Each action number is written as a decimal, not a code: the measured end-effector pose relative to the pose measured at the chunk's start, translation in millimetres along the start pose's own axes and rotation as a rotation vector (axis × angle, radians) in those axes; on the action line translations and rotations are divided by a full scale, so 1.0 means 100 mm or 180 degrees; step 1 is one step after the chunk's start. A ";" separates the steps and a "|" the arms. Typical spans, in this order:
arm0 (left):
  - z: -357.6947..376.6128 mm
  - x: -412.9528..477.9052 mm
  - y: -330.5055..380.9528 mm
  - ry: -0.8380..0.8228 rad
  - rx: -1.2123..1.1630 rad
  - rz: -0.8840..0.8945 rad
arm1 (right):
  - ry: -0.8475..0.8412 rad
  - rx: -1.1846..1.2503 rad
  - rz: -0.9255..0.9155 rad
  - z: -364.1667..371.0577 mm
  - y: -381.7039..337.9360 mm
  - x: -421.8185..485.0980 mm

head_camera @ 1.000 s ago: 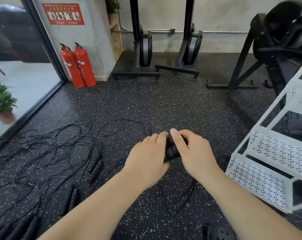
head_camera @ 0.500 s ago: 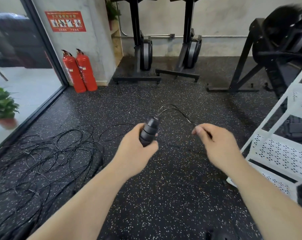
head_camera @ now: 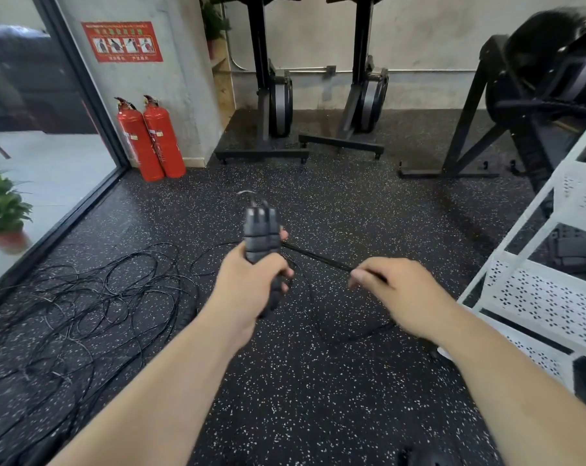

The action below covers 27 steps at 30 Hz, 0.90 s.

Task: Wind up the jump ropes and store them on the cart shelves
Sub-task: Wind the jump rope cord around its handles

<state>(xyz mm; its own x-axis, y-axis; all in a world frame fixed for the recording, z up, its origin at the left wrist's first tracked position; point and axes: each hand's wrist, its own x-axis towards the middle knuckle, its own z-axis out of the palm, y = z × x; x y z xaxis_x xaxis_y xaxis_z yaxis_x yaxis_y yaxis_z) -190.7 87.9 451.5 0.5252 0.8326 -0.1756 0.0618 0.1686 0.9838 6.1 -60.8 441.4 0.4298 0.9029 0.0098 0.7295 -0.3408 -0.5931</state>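
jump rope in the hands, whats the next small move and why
Probably bring the right hand over and lay its pinched cord around the handles, starting a wrap. The left hand holds both handles upright together, the cord runs taut from them to the right hand, and slack loops on the floor below. The cart waits on the right.

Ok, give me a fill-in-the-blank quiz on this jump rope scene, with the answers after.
1. The left hand grips the rope's ____.
2. The right hand pinches the ____.
3. The two extinguishers are ____ in colour.
4. The cart stands on the person's ____ side.

Answers: handles; cord; red; right
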 end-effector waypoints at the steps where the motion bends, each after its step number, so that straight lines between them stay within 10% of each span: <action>1: -0.07 0.04 0.03 0.0134 -0.0010 0.0006 | 0.0110 0.0000 -0.0014 -0.09 0.04 -0.01; 17: 0.31 -0.17 -0.14 0.0164 0.0082 0.0004 | 0.1837 0.0279 0.0678 0.13 -0.05 0.01; 27: 0.50 -0.27 -0.26 -0.0687 -0.0074 -0.0448 | 0.0275 0.0221 0.0181 0.40 -0.09 0.08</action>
<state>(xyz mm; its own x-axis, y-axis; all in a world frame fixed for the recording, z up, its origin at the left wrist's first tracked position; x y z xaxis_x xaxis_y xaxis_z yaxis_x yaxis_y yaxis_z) -164.3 34.8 432.1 0.6821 0.6686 -0.2963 0.1287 0.2890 0.9486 -18.7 -40.2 414.6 0.5157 0.8557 0.0420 0.6654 -0.3692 -0.6488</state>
